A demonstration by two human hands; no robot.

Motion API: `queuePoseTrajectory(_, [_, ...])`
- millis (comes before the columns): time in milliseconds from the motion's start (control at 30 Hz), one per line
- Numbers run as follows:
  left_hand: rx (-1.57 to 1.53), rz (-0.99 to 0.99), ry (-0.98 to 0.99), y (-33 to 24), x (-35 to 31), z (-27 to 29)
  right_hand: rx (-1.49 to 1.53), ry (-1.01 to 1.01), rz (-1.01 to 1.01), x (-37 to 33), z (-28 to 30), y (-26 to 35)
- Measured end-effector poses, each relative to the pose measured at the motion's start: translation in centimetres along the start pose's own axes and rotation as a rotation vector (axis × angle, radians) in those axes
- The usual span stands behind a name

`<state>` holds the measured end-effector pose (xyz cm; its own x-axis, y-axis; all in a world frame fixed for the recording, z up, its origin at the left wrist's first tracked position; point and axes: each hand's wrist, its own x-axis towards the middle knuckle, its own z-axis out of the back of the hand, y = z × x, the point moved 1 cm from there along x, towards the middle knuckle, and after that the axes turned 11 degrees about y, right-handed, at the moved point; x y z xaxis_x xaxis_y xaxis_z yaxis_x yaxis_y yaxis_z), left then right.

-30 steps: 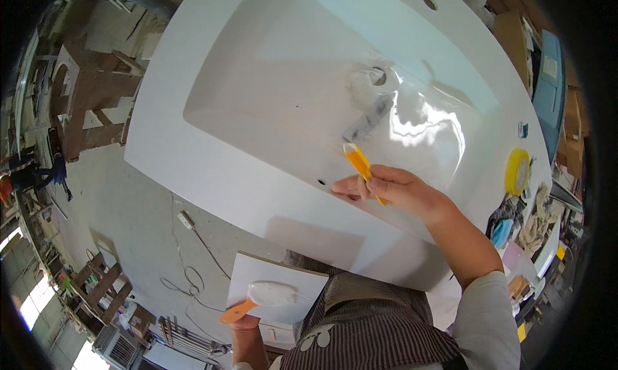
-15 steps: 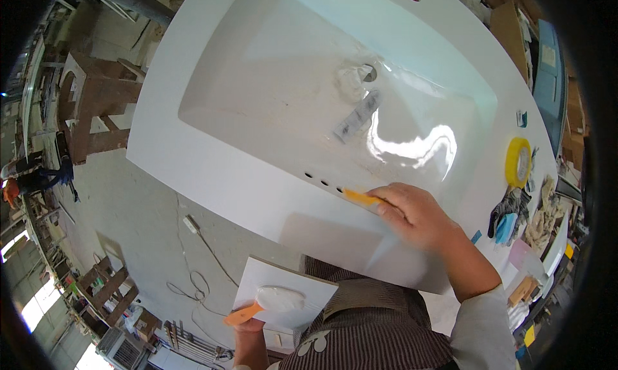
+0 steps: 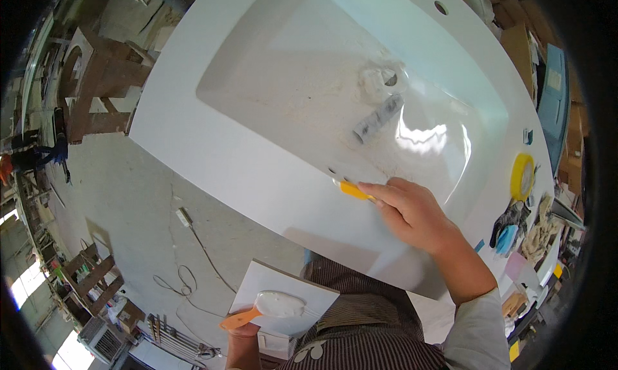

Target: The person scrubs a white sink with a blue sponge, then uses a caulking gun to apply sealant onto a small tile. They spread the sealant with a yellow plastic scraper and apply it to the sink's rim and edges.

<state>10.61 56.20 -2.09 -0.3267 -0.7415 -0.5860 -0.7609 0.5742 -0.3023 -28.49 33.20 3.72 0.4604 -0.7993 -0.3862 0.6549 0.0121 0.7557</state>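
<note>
A large white washbasin [image 3: 212,151] fills the middle, its front rim toward me. My right hand [image 3: 409,212] is closed around a small yellow-orange scraper [image 3: 354,190], whose tip is at the inner edge of that rim. Two small dark holes show beside it in the basin wall. Low on the left, my left hand [image 3: 244,331] grips a square white board [image 3: 248,293] from below; its fingers are mostly hidden. Across the board lies an orange-handled putty knife [image 3: 239,319], its blade end under a mound of white paste [image 3: 280,303].
A grey printed tube [image 3: 378,119] lies in the basin by the drain hole [image 3: 389,78]. Yellow tape [image 3: 522,177], a dark glove [image 3: 508,220] and rags sit at the right. A cable [image 3: 209,251] trails over the floor; wooden stands [image 3: 106,90] are at left.
The scraper in my right hand has moved left along the rim and now hides one of the holes. The whole view has shifted, placing the basin farther right. My left hand still holds the board.
</note>
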Motion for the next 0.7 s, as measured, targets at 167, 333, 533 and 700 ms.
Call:
queuePoseTrajectory(167, [0.054, 0.048, -0.044, 1.0, -0.6, 1.9, -0.066, 0.082, -0.079, -1.5, 2.2, 0.6])
queuePoseTrajectory(333, [0.051, -0.033, -0.039, 2.3, 0.5, -1.0, 0.014, 0.013, 0.018, 1.1, 1.8, 2.0])
queuePoseTrajectory(533, [0.022, -0.065, -0.095, 4.0, -0.6, -2.6, -0.007, 0.055, 0.065, 1.3, 0.9, 0.9])
queuePoseTrajectory(700, [0.064, -0.062, -0.178, 6.1, -0.4, -4.4, -0.061, 0.151, 0.029, -1.7, 1.7, -0.5])
